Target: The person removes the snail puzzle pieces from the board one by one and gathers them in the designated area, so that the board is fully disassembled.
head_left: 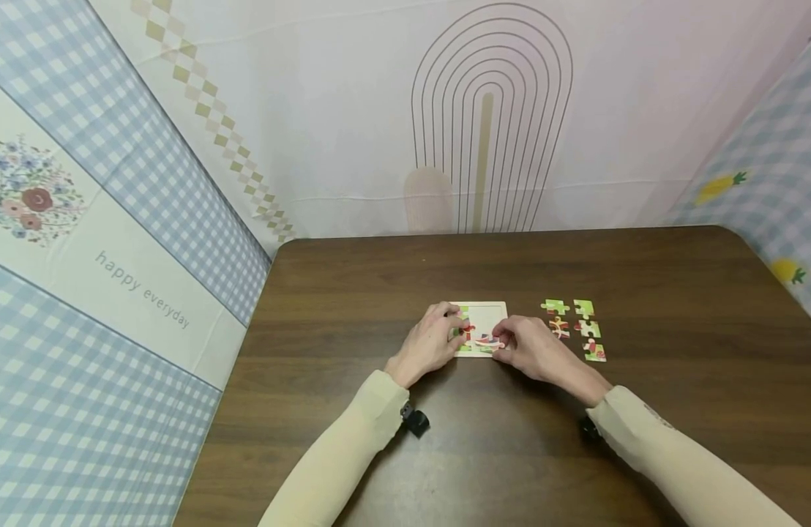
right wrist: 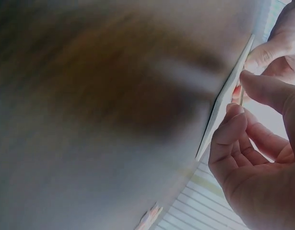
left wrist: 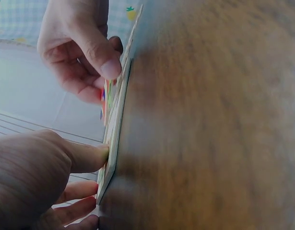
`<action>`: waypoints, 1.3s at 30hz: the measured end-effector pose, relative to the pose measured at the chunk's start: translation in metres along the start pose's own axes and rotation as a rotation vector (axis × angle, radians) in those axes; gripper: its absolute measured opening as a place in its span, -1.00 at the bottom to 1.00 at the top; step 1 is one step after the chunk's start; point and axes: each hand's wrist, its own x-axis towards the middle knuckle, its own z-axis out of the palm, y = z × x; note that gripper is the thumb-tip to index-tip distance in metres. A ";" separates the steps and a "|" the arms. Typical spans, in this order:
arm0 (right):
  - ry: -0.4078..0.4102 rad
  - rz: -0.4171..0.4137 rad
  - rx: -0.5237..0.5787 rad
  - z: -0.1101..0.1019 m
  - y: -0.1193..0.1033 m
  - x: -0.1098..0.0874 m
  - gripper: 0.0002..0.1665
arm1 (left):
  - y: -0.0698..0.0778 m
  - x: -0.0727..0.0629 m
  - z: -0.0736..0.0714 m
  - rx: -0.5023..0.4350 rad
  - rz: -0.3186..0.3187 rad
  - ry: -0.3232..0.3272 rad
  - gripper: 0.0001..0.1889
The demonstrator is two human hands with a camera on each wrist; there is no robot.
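Observation:
A small jigsaw puzzle tray (head_left: 487,316) with a pale frame lies on the brown table. Pieces with green and red print fill part of its left side. My left hand (head_left: 427,342) holds the tray at its left edge, thumb on the top face and fingertips against the rim, as the left wrist view shows. Over the lower right of the tray, my right hand (head_left: 536,349) pinches a puzzle piece (head_left: 486,342) between thumb and fingers. That piece has red, white and blue print and stands tilted above the tray in the left wrist view.
Several loose puzzle pieces (head_left: 588,328) lie in two columns on the table (head_left: 669,380), to the right of the right hand. A patterned cloth (head_left: 353,132) hangs behind the table's far edge, and a checked one (head_left: 181,241) hangs along the left.

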 end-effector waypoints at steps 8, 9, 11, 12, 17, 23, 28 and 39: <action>0.026 0.005 -0.011 -0.014 0.014 -0.018 -0.75 | 0.003 0.000 -0.005 0.010 -0.001 -0.022 -0.68; 0.024 0.012 -0.010 -0.016 0.017 -0.021 -0.75 | 0.005 -0.001 -0.006 0.010 -0.004 -0.023 -0.68; 0.023 0.020 -0.009 -0.019 0.021 -0.025 -0.74 | 0.012 -0.005 -0.016 -0.004 -0.009 -0.031 -0.68; 0.024 0.020 -0.008 -0.021 0.023 -0.028 -0.74 | 0.016 -0.007 -0.021 -0.003 -0.012 -0.037 -0.68; 0.023 0.021 -0.008 -0.027 0.037 -0.038 -0.77 | 0.030 -0.013 -0.037 -0.015 -0.028 -0.058 -0.68; 0.016 0.031 -0.015 -0.033 0.051 -0.049 -0.81 | 0.033 -0.014 -0.039 -0.001 -0.037 -0.063 -0.68; 0.033 0.035 -0.024 -0.038 0.062 -0.058 -0.81 | 0.033 -0.014 -0.040 -0.016 -0.034 -0.062 -0.67; 0.022 0.054 -0.026 -0.049 0.080 -0.067 -0.76 | 0.034 -0.013 -0.040 -0.014 -0.043 -0.071 -0.68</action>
